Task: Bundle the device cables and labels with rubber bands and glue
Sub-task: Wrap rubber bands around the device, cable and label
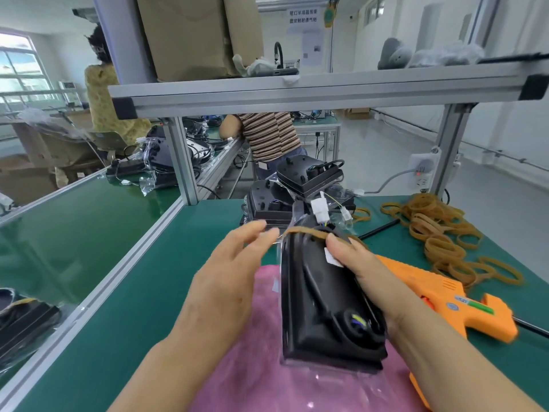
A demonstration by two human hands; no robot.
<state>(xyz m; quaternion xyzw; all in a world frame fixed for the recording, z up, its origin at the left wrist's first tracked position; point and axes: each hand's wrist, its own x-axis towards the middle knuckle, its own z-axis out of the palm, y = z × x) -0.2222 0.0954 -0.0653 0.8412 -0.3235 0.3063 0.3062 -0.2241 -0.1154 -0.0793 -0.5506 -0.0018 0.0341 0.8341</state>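
Tan rubber band (pixel 300 231) runs taut from the left grip (pixel 231 278) across the far end of the black device (pixel 320 307). The left fingers are nearly straight, and only their blurred tips have hold of the band's end. The device hangs tilted over a pink sheet (pixel 246 367). The right grip (pixel 368 275) is wrapped round its right side, thumb on top beside a white label (pixel 332 257).

On so slight a hold the band could slip and snap back. It could also ride off the corner and miss the white connectors (pixel 319 208). The orange glue gun (pixel 445 295) lies just beside the right wrist, and a hot nozzle there could burn.

Green matting covers the counter (pixel 133 292). More devices (pixel 297 185) are stacked behind and spare bands (pixel 439 236) are heaped at right. Overhead, an aluminium shelf (pixel 297 90) bears a cardboard box (pixel 193 34). Windows light the left wall.
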